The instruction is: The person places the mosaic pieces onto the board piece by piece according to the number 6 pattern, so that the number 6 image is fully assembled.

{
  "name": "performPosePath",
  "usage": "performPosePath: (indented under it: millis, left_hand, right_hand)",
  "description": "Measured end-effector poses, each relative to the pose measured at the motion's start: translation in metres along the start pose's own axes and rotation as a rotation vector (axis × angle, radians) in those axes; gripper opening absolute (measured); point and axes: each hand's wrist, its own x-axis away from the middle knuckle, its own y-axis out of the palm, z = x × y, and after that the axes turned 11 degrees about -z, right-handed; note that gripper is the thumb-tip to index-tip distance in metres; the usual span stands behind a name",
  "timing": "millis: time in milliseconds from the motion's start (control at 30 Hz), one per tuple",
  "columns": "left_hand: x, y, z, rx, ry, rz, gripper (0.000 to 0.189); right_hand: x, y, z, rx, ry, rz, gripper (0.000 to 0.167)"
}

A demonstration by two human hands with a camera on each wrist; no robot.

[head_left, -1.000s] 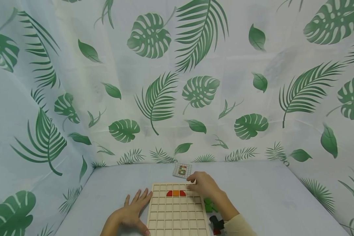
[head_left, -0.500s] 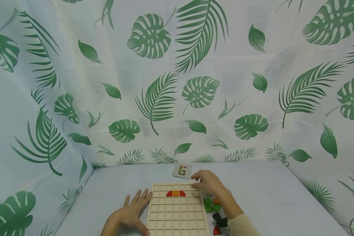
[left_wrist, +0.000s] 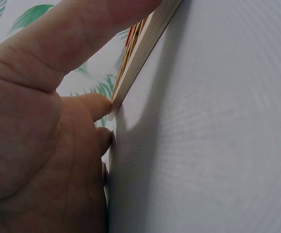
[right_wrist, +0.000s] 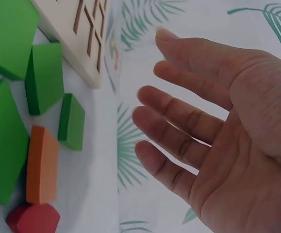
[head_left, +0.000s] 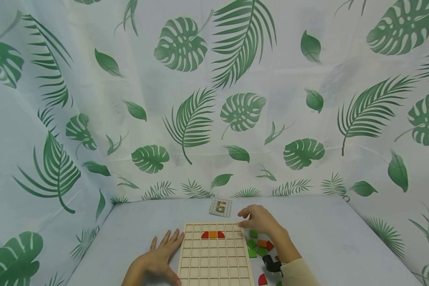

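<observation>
A pale wooden grid board [head_left: 214, 256] lies on the table, with an orange square [head_left: 213, 234] between two red rounded pieces, one on the left [head_left: 205, 235] and one on the right [head_left: 220, 234], in an upper row. My left hand [head_left: 159, 257] rests at the board's left side, fingers spread, fingertips and thumb against its edge. Above the board's far right corner hovers my right hand [head_left: 260, 219], fingers loosely bent and apart. The right wrist view shows that hand [right_wrist: 213, 126] holding nothing. Below it lie several green pieces [right_wrist: 47, 80], an orange block [right_wrist: 43, 167] and a red piece [right_wrist: 36, 219].
Behind the board lies a small card [head_left: 221, 206] printed with a grid and a coloured pattern. A red quarter-round piece [head_left: 262, 279] lies near the front, right of the board. A black device [head_left: 271, 263] sits at the right wrist. Leaf-printed cloth [head_left: 214, 99] stands behind the table.
My right hand has moved right, from over the board's upper right part to its far corner, uncovering more loose pieces. The left hand and the board have stayed put.
</observation>
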Motion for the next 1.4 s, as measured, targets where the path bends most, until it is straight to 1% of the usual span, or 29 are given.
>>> performPosePath:
  millis: [167,433,667,800,967,1133,1400]
  left_hand:
    - [0.002,-0.001,0.002,-0.006,0.005,-0.002,0.143]
    - [0.003,-0.001,0.003,0.001,0.002,-0.003,0.142]
    - [0.003,-0.001,0.002,0.0,0.013,-0.007,0.142]
    - [0.003,-0.002,0.001,-0.003,0.019,-0.01,0.142]
    - [0.003,-0.002,0.001,0.001,0.007,-0.01,0.144]
    - [0.002,-0.002,-0.001,0.006,0.006,-0.01,0.144]
    - [0.001,-0.001,0.0,0.011,0.006,-0.011,0.143]
  right_hand:
    - [0.004,-0.005,0.006,-0.016,-0.006,-0.012,0.031]
    - [0.007,-0.009,0.019,-0.043,0.019,-0.035,0.027]
    - [0.009,-0.012,0.021,-0.06,0.027,-0.056,0.023]
    - [0.009,-0.01,0.023,-0.045,0.029,-0.064,0.019]
    - [0.01,-0.008,0.025,-0.035,0.068,-0.067,0.018]
    - [0.01,-0.006,0.027,-0.013,0.094,-0.09,0.017]
    - [0.011,-0.004,0.027,0.019,0.079,-0.107,0.018]
